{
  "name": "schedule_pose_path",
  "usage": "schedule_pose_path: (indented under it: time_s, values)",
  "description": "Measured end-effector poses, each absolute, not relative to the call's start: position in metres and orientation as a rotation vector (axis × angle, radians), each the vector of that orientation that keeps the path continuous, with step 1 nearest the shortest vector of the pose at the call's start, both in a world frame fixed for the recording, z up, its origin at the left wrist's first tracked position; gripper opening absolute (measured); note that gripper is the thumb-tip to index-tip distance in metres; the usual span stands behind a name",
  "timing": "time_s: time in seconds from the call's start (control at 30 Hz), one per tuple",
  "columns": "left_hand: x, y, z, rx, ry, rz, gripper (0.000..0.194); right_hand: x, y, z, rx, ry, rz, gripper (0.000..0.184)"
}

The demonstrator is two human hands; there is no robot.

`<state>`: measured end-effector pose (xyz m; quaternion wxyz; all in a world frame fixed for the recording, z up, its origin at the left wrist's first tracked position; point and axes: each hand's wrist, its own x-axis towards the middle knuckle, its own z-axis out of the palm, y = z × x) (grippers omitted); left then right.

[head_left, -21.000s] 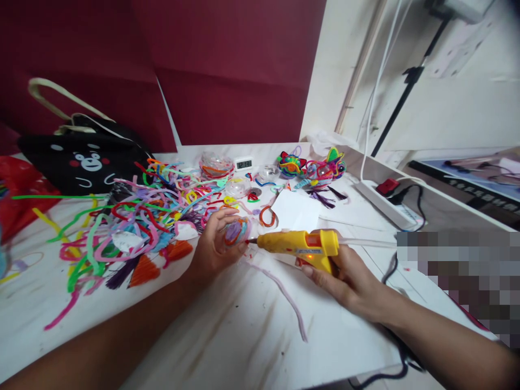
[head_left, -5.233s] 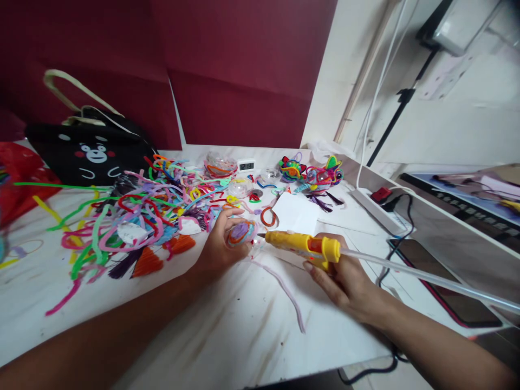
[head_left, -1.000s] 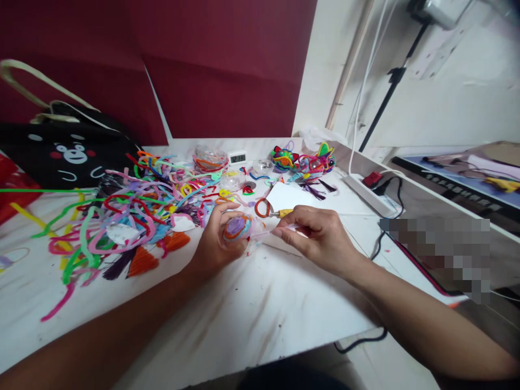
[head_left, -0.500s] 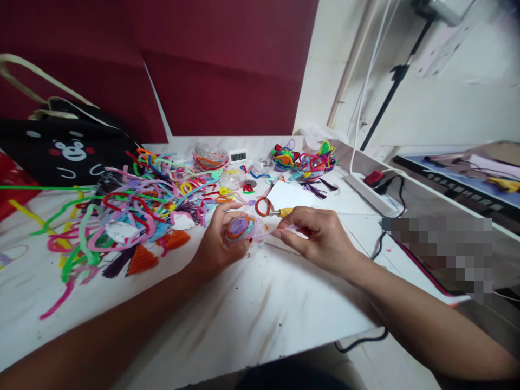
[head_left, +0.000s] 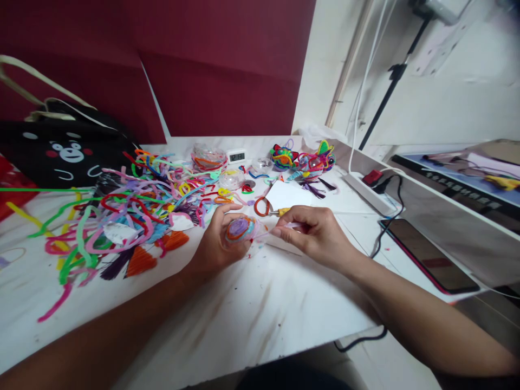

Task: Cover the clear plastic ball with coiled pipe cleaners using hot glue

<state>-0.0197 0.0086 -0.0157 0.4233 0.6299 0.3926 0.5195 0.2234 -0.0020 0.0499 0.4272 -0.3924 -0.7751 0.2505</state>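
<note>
My left hand (head_left: 217, 244) is wrapped around a clear plastic ball (head_left: 240, 229), which has purple, orange and light blue pipe cleaners coiled on its side. From the ball a pale lilac pipe cleaner (head_left: 266, 236) runs to the right. Thumb and forefinger of my right hand (head_left: 312, 233) pinch that strand, and part of it shows beneath the fingers. Just beyond the hands lies an awl-like tool with a yellow handle (head_left: 284, 211), beside an orange-brown loop (head_left: 262, 206) and a white sheet of paper (head_left: 288, 194).
A heap of colourful pipe cleaners (head_left: 122, 211) and orange tassels (head_left: 141, 262) covers the left. Behind are plastic half-shells (head_left: 209, 157), a small digital clock (head_left: 236, 156) and finished-looking colourful ornaments (head_left: 283, 158). On the right are a phone (head_left: 430, 254) and a power strip (head_left: 369, 192).
Both hands keep almost the same hold and place. The view has shifted very slightly, and the phone on the right now shows clearly where it was pixelated before.
</note>
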Motion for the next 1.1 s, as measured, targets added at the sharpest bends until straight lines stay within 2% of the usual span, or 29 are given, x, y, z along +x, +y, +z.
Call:
schedule_pose_path:
  time_s: [0.6,0.93,1.1]
  values:
    - [-0.020,0.008,-0.014,1.532,0.962,1.266,0.069,0.222,0.009,0.049,-1.192,-1.680,1.163,0.063]
    - [-0.015,-0.001,-0.007,1.486,0.994,1.289,0.065,0.221,0.008,0.054,-1.173,-1.648,1.246,0.063]
    - [-0.020,0.006,-0.013,1.533,0.946,1.229,0.070,0.219,0.010,0.053,-1.219,-1.637,1.273,0.068]
